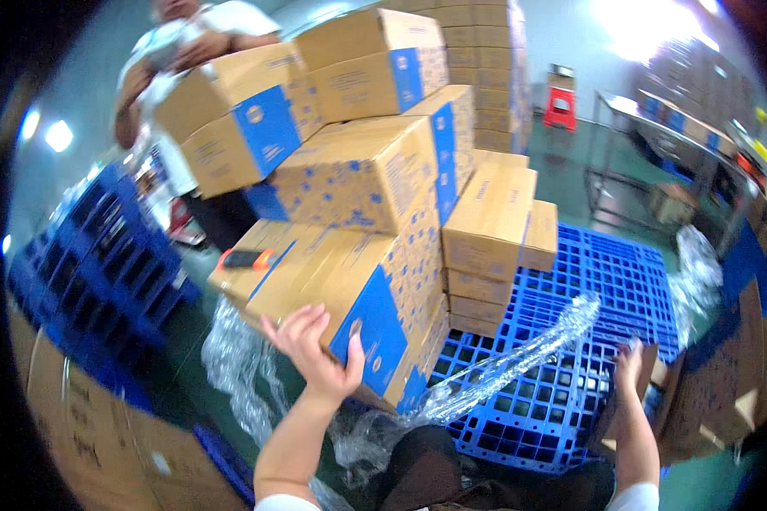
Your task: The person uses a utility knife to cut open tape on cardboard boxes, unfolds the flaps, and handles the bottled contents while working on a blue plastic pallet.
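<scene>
My left hand (320, 353) is open, fingers spread, over the near edge of a brown and blue carton (320, 277) in a stack; whether it touches the cardboard I cannot tell. A small black and orange object (247, 258) lies on top of that carton. Off to the right, my right hand (628, 366) reaches out beside a brown cardboard box (712, 375). Its fingers are small and blurred, so their grip is unclear. Crumpled clear plastic wrap (520, 358) stretches across the blue pallet (571, 409) between my hands.
More cartons (358, 166) are piled ahead. Behind them at left stands another person (158, 81), next to a tilted carton (239, 119). Blue pallets (102, 264) are stacked at left, with large cardboard (119, 434) nearer. A metal table (665, 123) and red stool (560, 106) stand farther back.
</scene>
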{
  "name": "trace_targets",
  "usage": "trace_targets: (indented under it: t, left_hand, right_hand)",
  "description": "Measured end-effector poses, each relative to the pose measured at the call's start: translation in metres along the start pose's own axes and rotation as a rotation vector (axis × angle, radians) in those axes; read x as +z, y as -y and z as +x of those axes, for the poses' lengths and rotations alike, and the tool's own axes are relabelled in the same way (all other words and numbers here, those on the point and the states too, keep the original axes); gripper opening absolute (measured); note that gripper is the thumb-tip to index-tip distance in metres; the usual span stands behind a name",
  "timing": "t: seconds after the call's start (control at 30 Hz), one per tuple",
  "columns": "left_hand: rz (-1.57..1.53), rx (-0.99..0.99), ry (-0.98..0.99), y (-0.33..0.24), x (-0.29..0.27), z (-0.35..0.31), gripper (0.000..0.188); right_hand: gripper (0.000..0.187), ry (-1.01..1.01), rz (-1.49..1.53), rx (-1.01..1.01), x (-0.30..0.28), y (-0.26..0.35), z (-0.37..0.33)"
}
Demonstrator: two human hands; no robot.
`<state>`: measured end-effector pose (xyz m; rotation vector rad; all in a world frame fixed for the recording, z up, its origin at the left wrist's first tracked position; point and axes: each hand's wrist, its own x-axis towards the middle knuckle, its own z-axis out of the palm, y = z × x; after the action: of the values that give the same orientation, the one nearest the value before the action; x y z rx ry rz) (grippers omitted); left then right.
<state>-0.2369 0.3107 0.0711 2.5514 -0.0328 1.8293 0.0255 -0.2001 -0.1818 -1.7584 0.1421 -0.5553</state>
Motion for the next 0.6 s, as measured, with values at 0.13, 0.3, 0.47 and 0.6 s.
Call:
trace_targets:
  t: [0.13,0.3,0.47,0.6]
  left_hand:
    - [0.046,0.038,0.074,0.004,-0.011,0.0,0.042]
    - [0.033,0.055,0.1,0.005,-0.011,-0.005,0.041]
    - [0.036,0.053,0.137,0.007,-0.013,-0.01,0.04]
    - [0.035,0.074,0.134,0.01,-0.012,-0.009,0.039]
  right_hand:
    - [0.035,0.299,0.226,0.488,0.127,0.109,-0.037]
    - [0.054,0.23,0.484,0.58,0.232,0.208,-0.054]
    - [0.102,0.155,0.222,0.519,0.277,0.223,-0.035]
    - [0.11,0.272,0.367,0.653,0.29,0.225,-0.032]
